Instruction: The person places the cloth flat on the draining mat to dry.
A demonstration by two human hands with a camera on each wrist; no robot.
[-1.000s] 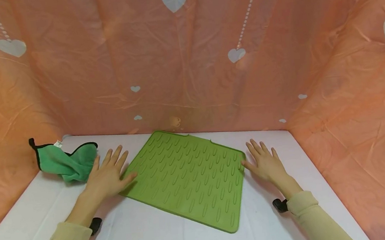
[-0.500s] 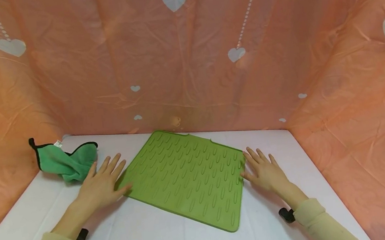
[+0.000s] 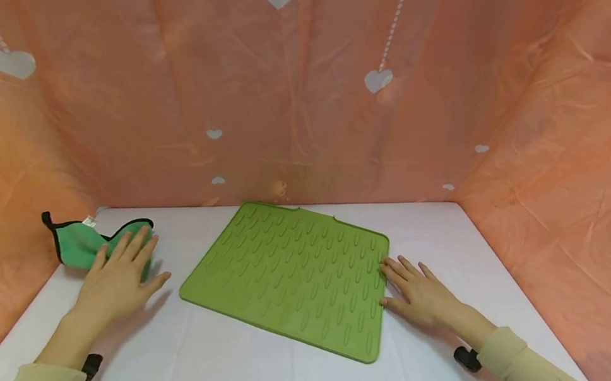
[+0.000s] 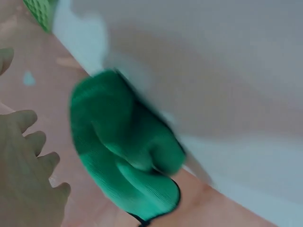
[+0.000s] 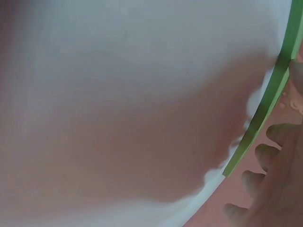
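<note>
A crumpled green cloth with black edging [image 3: 76,245] lies at the far left of the table. My left hand [image 3: 116,280] overlaps its near side in the head view, fingers spread and straight, gripping nothing. The left wrist view has the cloth [image 4: 128,146] in front of the fingers. A flat green mat with raised oval ridges [image 3: 294,281] lies askew mid-table. At its right edge is my right hand [image 3: 423,290], fingers straight, thumb and fingertips right at the rim. From the right wrist, the mat's edge [image 5: 265,104] runs past those fingertips.
The table wears a white cover [image 3: 213,367]. Orange curtains with pale hearts [image 3: 293,90] wall it in at the back and both sides. A black band [image 3: 92,367] sits on the left wrist, another [image 3: 467,359] on the right.
My left hand has left the mat's left edge and moved left to the cloth. The right hand has drawn a little nearer to me along the mat's right edge.
</note>
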